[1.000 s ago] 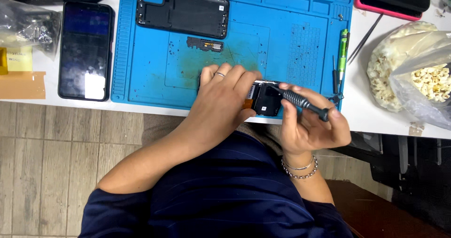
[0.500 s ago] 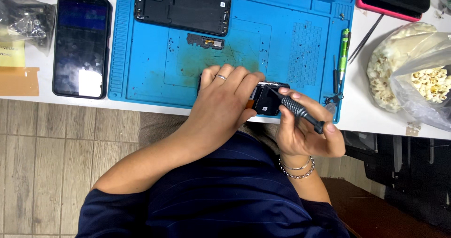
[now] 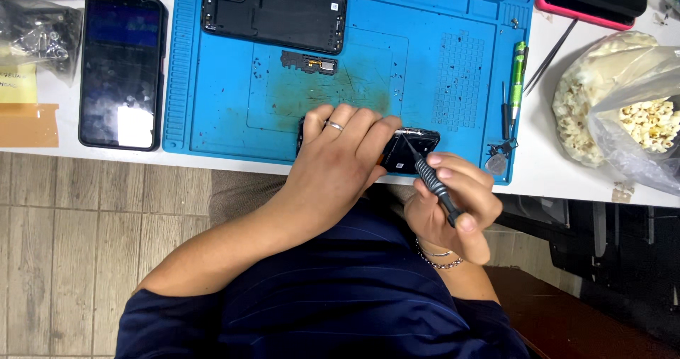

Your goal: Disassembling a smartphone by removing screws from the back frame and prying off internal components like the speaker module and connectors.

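Note:
My left hand (image 3: 338,154), a ring on one finger, lies over an opened black phone (image 3: 414,150) and pins it to the near edge of the blue work mat (image 3: 212,111). My right hand (image 3: 457,207) grips a dark precision screwdriver (image 3: 433,182), its tip touching the phone's exposed inside. Most of the phone is hidden under my left hand.
A black phone back cover (image 3: 273,12) and a small black part (image 3: 309,63) lie on the mat. A dark-screened phone (image 3: 122,70) rests on the table at left. A green screwdriver (image 3: 519,76), tweezers (image 3: 551,54), a popcorn bag (image 3: 623,107) and a pink-cased device (image 3: 591,1) sit at right.
The screwdriver has swung from lying nearly flat to pointing steeply down into the phone. My right hand has dropped toward me. The left hand stays pressed on the phone.

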